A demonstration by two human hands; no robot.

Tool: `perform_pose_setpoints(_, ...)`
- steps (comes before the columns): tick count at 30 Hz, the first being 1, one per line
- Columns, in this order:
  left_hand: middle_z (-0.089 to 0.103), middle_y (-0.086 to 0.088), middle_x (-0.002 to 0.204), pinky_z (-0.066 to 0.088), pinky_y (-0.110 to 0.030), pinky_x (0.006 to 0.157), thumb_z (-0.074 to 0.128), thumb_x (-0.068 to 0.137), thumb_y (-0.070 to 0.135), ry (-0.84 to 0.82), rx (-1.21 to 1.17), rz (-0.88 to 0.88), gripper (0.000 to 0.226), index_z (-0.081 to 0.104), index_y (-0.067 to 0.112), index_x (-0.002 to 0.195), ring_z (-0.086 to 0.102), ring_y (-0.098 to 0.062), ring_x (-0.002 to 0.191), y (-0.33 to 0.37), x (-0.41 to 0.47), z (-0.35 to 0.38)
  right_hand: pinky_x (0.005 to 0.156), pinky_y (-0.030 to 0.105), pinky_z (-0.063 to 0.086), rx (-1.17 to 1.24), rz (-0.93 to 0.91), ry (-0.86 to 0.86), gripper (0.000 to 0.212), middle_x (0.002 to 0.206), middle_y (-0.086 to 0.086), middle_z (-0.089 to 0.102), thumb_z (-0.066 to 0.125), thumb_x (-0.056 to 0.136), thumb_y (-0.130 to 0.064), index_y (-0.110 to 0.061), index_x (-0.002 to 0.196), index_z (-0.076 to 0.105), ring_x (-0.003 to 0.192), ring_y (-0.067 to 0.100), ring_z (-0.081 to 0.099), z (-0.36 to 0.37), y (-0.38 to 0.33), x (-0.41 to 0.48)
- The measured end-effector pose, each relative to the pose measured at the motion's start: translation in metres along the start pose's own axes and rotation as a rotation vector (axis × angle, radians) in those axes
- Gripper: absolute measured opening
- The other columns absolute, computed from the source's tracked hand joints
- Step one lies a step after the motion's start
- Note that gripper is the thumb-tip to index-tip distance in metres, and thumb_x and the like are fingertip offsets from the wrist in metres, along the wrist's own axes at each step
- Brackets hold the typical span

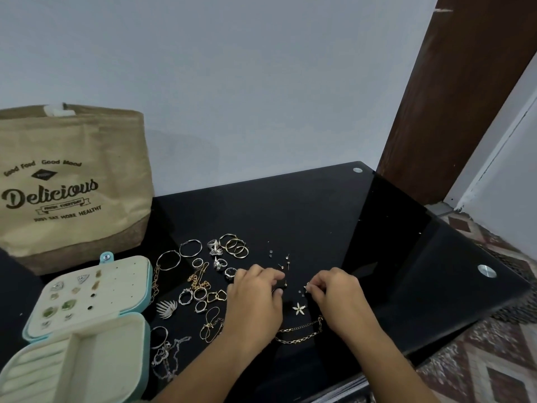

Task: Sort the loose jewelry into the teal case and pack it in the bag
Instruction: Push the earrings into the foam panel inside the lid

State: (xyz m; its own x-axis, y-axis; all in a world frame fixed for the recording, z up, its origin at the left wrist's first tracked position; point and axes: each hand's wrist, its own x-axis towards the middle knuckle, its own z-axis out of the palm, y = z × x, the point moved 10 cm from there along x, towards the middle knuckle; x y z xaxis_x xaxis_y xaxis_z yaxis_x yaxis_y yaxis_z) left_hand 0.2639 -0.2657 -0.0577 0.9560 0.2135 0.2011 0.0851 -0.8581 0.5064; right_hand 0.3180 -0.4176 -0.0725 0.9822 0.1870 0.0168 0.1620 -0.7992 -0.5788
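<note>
Head view: a black glass worktop [334,216] stands against a pale wall, with a brown door frame at the far right. At the far left stands a tan jute bag [72,181] printed "Delicious". Just in front of it, at the near left, the teal case [84,324] lies open: its raised lid panel holds several stud earrings, and its cream-lined base shows ring rolls and one empty compartment.

Loose jewelry [203,274] is scattered over the middle of the worktop: hoop earrings [234,245] on the far side, rings and gold chains nearer, a silver fan-shaped piece beside the case, a silver chain at the near edge. A gold chain bracelet [302,331] lies between the two forearms, and a flower-shaped earring [299,308] between the hands.

The left hand [255,295] rests palm down among the pieces, its fingers curled together toward a small stud; whether they grip it cannot be told. The right hand [334,292] has its fingers pinched on a tiny earring [307,286] just above the worktop.
</note>
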Motion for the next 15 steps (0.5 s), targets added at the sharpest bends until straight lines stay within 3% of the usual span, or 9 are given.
perform_pose_setpoints(6, 0.065, 0.019, 0.096, 0.047, -0.018, 0.088, 0.065, 0.092, 0.019, 0.022, -0.356, 0.086, 0.022, 0.070, 0.030, 0.110, 0.058, 0.001, 0.096, 0.007, 0.008, -0.007, 0.060, 0.010, 0.041, 0.484, 0.044, 0.030, 0.016, 0.076, -0.010, 0.066, 0.059, 0.094, -0.028, -0.025, 0.080, 0.066, 0.071, 0.003, 0.061, -0.013, -0.014, -0.004)
perform_pose_setpoints(9, 0.072, 0.014, 0.098, 0.052, -0.017, 0.088, 0.066, 0.092, 0.015, -0.062, -0.689, -0.048, 0.022, 0.070, 0.025, 0.110, 0.065, 0.005, 0.094, 0.004, 0.012, -0.005, 0.061, 0.015, 0.041, 0.704, 0.101, -0.059, 0.019, 0.062, -0.017, 0.062, 0.057, 0.095, -0.028, -0.022, 0.083, 0.070, 0.057, -0.004, 0.054, -0.003, -0.022, -0.004)
perform_pose_setpoints(15, 0.073, 0.003, 0.080, 0.051, -0.016, 0.067, 0.065, 0.092, 0.014, -0.155, -1.063, -0.337, 0.012, 0.071, 0.020, 0.101, 0.064, -0.005, 0.075, -0.011, 0.008, 0.010, 0.062, 0.023, 0.043, 0.903, 0.157, -0.196, 0.019, 0.069, -0.001, 0.056, 0.060, 0.094, -0.029, -0.020, 0.084, 0.074, 0.060, 0.006, 0.046, 0.017, -0.029, -0.008)
